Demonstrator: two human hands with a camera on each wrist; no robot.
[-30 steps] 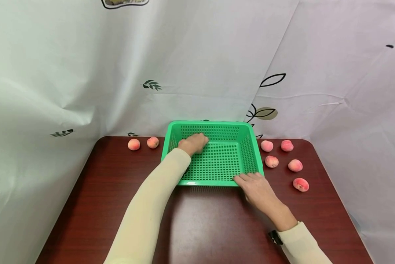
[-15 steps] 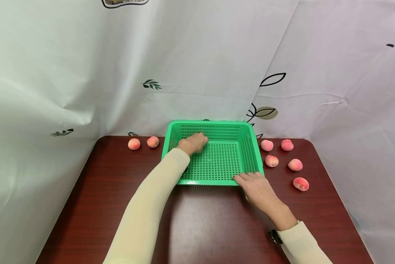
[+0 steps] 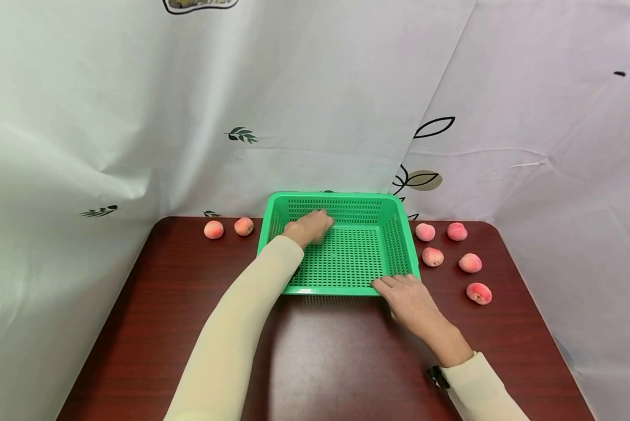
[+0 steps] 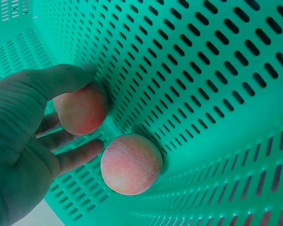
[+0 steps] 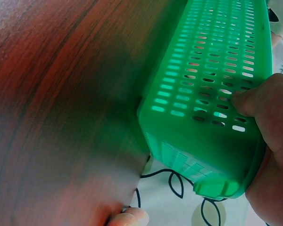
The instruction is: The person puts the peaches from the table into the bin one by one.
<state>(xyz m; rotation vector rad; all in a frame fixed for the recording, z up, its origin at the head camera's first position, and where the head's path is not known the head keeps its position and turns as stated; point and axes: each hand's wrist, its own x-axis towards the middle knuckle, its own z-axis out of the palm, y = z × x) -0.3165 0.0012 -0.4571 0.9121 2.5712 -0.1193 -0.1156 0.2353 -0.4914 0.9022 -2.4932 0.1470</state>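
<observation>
A green perforated basket point(image 3: 336, 196) stands at the back middle of a dark red table point(image 3: 320, 362). My left hand point(image 3: 310, 227) reaches into its far left corner. In the left wrist view that hand's thumb point(image 4: 61, 77) and fingers hold a pink peach point(image 4: 80, 109) against the basket wall point(image 4: 203, 70). A second peach point(image 4: 131, 163) lies loose beside it on the basket floor. My right hand point(image 3: 406, 295) grips the basket's near right corner, fingers over the rim; its thumb point(image 5: 254, 99) presses the outer wall point(image 5: 203, 94).
Two peaches point(image 3: 213, 230) point(image 3: 244, 226) lie on the table left of the basket. Several more peaches point(image 3: 433, 256) point(image 3: 479, 293) lie scattered to its right. White printed curtains point(image 3: 136, 117) close off the back and both sides.
</observation>
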